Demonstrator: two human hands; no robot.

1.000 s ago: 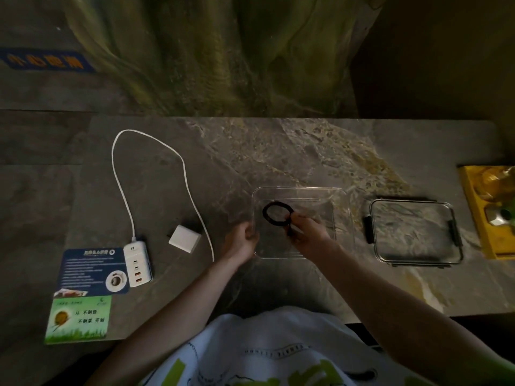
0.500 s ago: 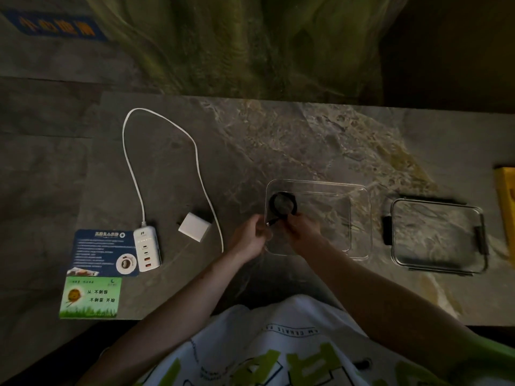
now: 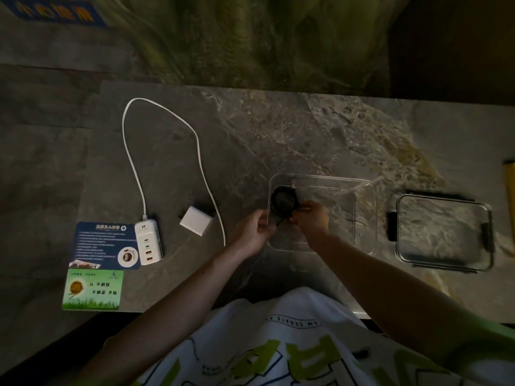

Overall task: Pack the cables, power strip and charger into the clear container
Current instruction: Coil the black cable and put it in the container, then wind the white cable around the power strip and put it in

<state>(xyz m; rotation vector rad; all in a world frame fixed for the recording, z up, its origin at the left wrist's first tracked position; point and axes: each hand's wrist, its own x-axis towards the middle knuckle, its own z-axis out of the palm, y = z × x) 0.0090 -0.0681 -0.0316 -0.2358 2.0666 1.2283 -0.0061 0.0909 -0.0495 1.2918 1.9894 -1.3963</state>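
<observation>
1. A person in a white T-shirt [image 3: 278,338] with green lettering is leaning over a dark, marble-patterned table [image 3: 278,129], both bare arms reaching forward to a clear container [image 3: 374,218] standing near the table's front edge.
2. The right hand [image 3: 309,218] is reaching inside the container, its fingers curled and pinching a black cable [image 3: 281,200] wound into a small coil. The coil is sitting in the container's far-left corner, close against the left wall. Whether it is resting on the floor of the container cannot be told in the dim light.
3. The left hand [image 3: 253,232] is gripping the container from outside, its fingers curling round the left wall near the front corner. A short black tail of the cable is running down between the two hands.
4. The white power strip [image 3: 147,242] is lying out on the table well to the left of the container, its near end overlapping a blue printed card [image 3: 100,243]. Its white cord [image 3: 136,168] is looping toward the table's far side and coming back to end just beside the left wrist.
5. The white charger [image 3: 196,224] is lying on the table between the power strip and the returning run of cord, outside the container.
6. The container's clear lid [image 3: 443,232], with dark latches at its sides, is lying flat to the right of the container, apart from it.
7. A green card [image 3: 93,289] is lying just in front of the blue one, and a yellow object [image 3: 509,176] is showing at the right edge.
</observation>
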